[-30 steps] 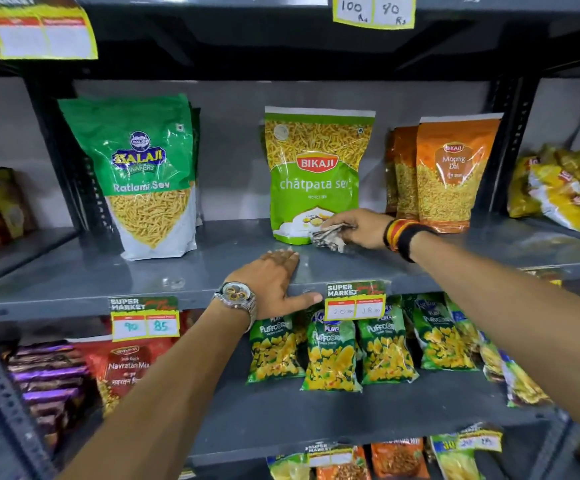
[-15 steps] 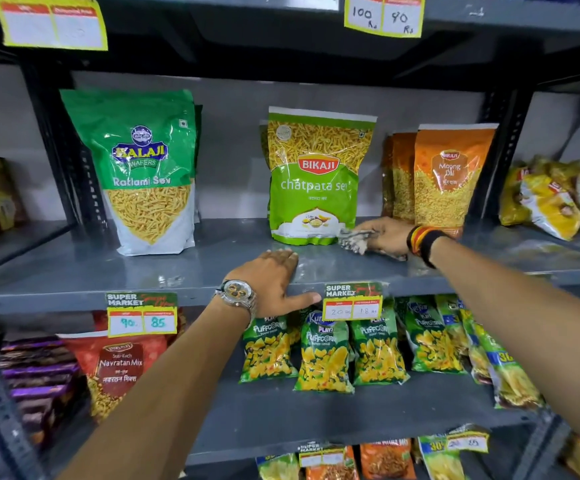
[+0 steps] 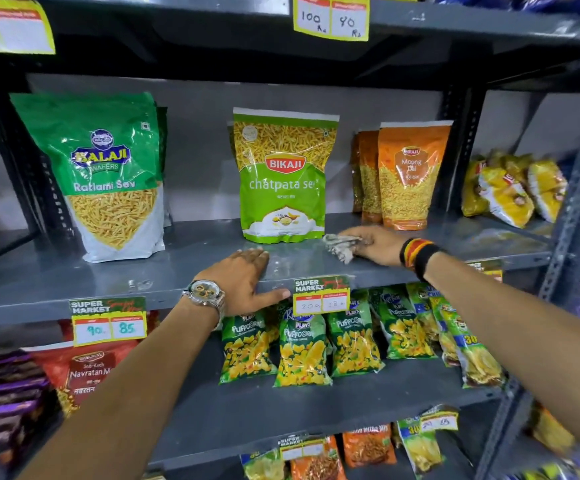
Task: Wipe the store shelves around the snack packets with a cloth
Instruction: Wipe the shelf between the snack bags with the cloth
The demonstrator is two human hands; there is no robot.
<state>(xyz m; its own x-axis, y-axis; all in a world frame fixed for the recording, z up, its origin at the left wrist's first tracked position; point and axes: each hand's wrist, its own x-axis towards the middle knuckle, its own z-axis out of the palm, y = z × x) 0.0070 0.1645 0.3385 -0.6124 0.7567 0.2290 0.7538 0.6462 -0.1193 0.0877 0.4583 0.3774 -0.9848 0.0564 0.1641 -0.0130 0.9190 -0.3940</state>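
Right hand (image 3: 375, 244) closed around small crumpled grey-white cloth (image 3: 341, 244) | resting on grey metal shelf (image 3: 184, 261), just left of knuckles | likely soft, light, limp; best pinched bunched | left hand (image 3: 247, 278) flat, fingers spread, on shelf edge

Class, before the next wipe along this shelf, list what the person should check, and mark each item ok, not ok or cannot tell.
1. Cloth gripped in right hand: ok.
2. Cloth touching the shelf: ok.
3. Left hand flat on the shelf edge, bracing: ok.
4. Chatpata sev packet upright, beside the cloth: ok.
5. Moong dal packet upright behind the right hand: ok.
6. Shelf clean behind the packets: cannot tell.
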